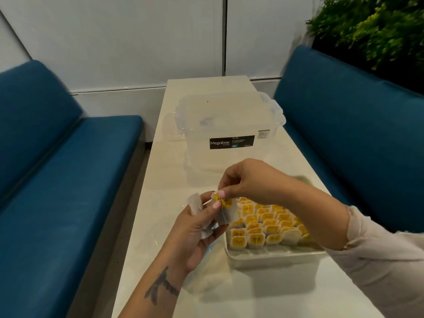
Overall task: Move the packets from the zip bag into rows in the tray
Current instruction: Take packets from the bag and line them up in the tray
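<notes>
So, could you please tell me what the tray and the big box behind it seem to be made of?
The tray looks like translucent, slightly frosted plastic: the packets show dimly through its wall. The big box seems clear, glossy plastic: the table shows through it, and it has moulded clip handles and a printed label.

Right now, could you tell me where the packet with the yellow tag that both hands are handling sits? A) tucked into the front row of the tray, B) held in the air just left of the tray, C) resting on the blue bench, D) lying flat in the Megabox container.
B: the right hand pinches the packet at its yellow tag while the left hand holds it from below, beside the tray.
</notes>
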Demonstrator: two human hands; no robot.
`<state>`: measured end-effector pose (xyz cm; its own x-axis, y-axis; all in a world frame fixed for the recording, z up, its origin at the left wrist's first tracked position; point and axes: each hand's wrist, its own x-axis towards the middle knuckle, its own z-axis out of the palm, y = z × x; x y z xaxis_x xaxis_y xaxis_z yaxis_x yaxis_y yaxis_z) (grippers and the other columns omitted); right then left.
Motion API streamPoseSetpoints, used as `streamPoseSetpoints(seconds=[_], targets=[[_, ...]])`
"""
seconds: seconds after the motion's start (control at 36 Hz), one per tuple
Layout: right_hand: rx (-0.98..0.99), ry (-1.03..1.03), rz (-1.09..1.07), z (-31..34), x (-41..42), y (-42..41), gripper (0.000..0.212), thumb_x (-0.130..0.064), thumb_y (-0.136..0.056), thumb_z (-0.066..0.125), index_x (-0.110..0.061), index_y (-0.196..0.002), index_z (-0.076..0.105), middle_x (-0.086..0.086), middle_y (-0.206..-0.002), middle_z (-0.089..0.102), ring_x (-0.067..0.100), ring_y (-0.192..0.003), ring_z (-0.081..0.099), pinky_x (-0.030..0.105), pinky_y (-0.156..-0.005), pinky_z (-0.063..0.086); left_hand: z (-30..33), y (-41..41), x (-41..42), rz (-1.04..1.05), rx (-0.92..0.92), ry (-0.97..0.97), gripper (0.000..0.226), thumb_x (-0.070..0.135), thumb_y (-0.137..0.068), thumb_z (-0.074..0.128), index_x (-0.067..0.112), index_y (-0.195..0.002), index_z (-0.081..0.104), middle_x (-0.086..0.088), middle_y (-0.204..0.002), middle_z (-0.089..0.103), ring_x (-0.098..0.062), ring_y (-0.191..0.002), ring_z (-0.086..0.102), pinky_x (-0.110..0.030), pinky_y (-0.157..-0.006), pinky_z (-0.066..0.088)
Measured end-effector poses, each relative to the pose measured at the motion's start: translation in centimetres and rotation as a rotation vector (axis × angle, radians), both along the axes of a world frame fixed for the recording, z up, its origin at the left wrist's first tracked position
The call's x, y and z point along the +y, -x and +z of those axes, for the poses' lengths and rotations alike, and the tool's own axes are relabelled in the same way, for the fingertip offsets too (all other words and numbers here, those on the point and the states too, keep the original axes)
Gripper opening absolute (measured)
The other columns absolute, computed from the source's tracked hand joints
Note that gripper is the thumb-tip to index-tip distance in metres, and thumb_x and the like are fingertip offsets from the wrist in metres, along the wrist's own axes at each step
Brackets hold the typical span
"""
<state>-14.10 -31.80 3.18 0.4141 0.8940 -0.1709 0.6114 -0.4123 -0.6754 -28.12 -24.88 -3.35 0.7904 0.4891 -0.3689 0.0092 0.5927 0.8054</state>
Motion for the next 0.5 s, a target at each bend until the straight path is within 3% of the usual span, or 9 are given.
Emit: streamPoseSetpoints(seconds=[0.11, 0.22, 0.36, 0.5], targets=[[0.038, -0.075, -0.035, -0.3, -0.7, -0.4, 0.006, -0.026, -0.081, 0.074, -0.024, -0.077, 0.071, -0.002, -0.079, 0.071, 0.015, -0.08, 0.065, 0.032, -0.076, 0.052, -0.1, -0.7, -0.3, -0.025, -0.014, -0.019, 0.04, 0.018, -0.068, 0.068, 0.016, -0.108, 0.062, -0.005, -0.098, 0.072, -0.017, -0.093, 0.067, -0.034, -0.084, 0.053], [0.161, -0.193, -0.12, -0.5, -1.5, -1.1, 0.007, -0.024, -0.078, 0.076, -0.021, -0.074, 0.071, -0.001, -0.07, 0.067, 0.009, -0.062, 0.055, 0.03, -0.062, 0.047, -0.3, -1.3, -0.9, -0.049, -0.052, 0.003, 0.047, 0.014, -0.068, 0.066, 0.014, -0.114, 0.059, -0.008, -0.106, 0.07, -0.019, -0.097, 0.066, -0.033, -0.079, 0.058], [0.125, -0.141, -0.135, -0.7, -2.8, -1.9, 0.008, -0.026, -0.075, 0.079, -0.024, -0.073, 0.072, -0.004, -0.073, 0.071, 0.008, -0.069, 0.064, 0.032, -0.074, 0.055, -0.7, -2.0, -1.5, -0.042, -0.02, -0.071, 0.042, 0.014, -0.07, 0.066, 0.012, -0.111, 0.059, -0.009, -0.105, 0.07, -0.019, -0.094, 0.069, -0.032, -0.078, 0.057], [0.087, -0.123, -0.12, -0.6, -3.9, -2.2, 0.006, -0.024, -0.08, 0.075, -0.026, -0.077, 0.07, -0.009, -0.075, 0.07, 0.002, -0.069, 0.062, 0.024, -0.071, 0.053, -0.9, -2.2, -1.4, -0.033, -0.03, -0.036, 0.044, 0.013, -0.069, 0.067, 0.014, -0.112, 0.059, -0.009, -0.108, 0.07, -0.02, -0.098, 0.068, -0.034, -0.078, 0.057]])
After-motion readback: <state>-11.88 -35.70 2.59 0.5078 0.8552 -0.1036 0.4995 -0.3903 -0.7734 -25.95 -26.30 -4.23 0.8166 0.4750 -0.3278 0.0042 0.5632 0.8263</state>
